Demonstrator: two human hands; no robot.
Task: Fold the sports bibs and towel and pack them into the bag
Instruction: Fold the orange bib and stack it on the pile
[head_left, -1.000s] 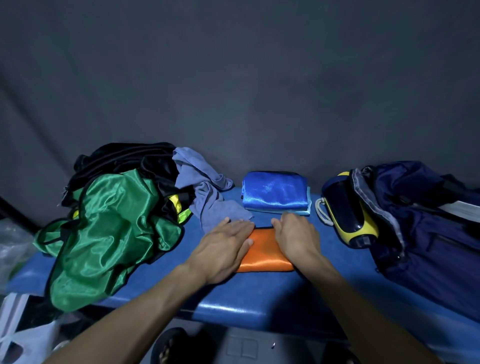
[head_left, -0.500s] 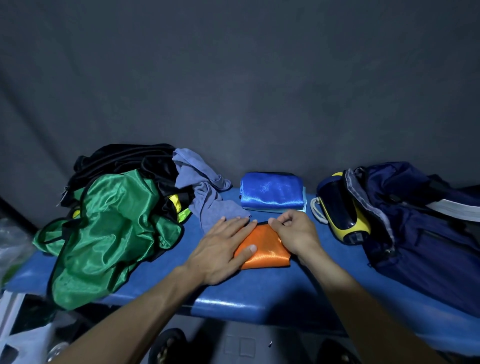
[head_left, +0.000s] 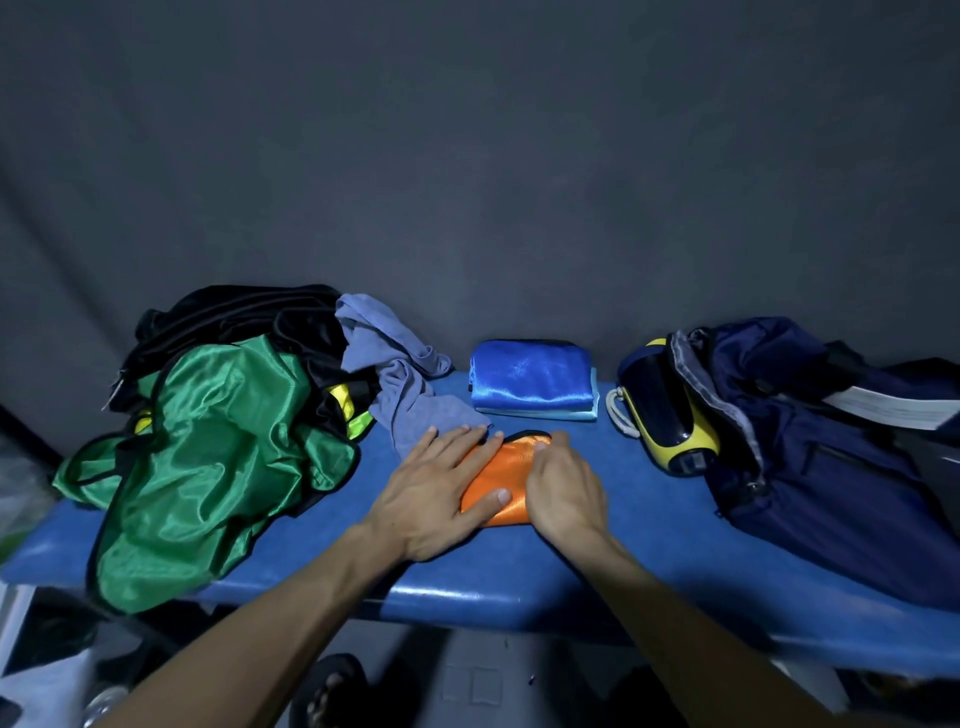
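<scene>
A folded orange bib (head_left: 506, 475) lies on the blue bench (head_left: 519, 577) between my hands. My left hand (head_left: 436, 493) lies flat with straight fingers on the bib's left part. My right hand (head_left: 563, 491) covers the bib's right part, knuckles up and fingers bent down onto the fabric. Behind them sits a folded blue bib (head_left: 530, 379) on a light blue folded piece. A crumpled grey-blue towel (head_left: 400, 379) lies left of it. A loose green bib (head_left: 208, 467) spreads at the left over black and yellow bibs (head_left: 249, 322). The navy bag (head_left: 831, 441) stands open at the right.
A dark and yellow pouch (head_left: 667, 415) with a white cord sits at the bag's mouth. A dark wall runs right behind the bench. Below the front edge I see a sandalled foot (head_left: 332, 696) and floor clutter at the left.
My right hand has folded the orange bib's right side over to the left, making it narrower. My left hand stayed flat on the bib's left part.
</scene>
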